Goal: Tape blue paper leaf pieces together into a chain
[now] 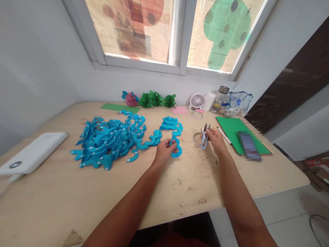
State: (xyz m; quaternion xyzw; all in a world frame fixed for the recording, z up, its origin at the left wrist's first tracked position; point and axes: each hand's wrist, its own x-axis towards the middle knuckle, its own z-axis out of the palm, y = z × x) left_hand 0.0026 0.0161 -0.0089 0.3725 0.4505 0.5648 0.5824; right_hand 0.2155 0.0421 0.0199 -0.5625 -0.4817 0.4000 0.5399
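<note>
One left hand [164, 151] pinching a blue paper cutout [177, 153], one right hand [216, 138] grasping snips [204, 140]

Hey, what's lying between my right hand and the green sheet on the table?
In the head view, a slim white stick, possibly a pen, lies between your right hand and the green sheet.

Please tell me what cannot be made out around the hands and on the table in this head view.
All in the head view:
- Part of the blue paper piece: hidden by the left hand.
- Part of the snips: covered by the right hand's fingers.
- The dark object on the green sheet: blurred by pixelation.
- Lower pieces in the blue pile: buried under others.
- The white cable's far end: cut off by the left edge.
</note>
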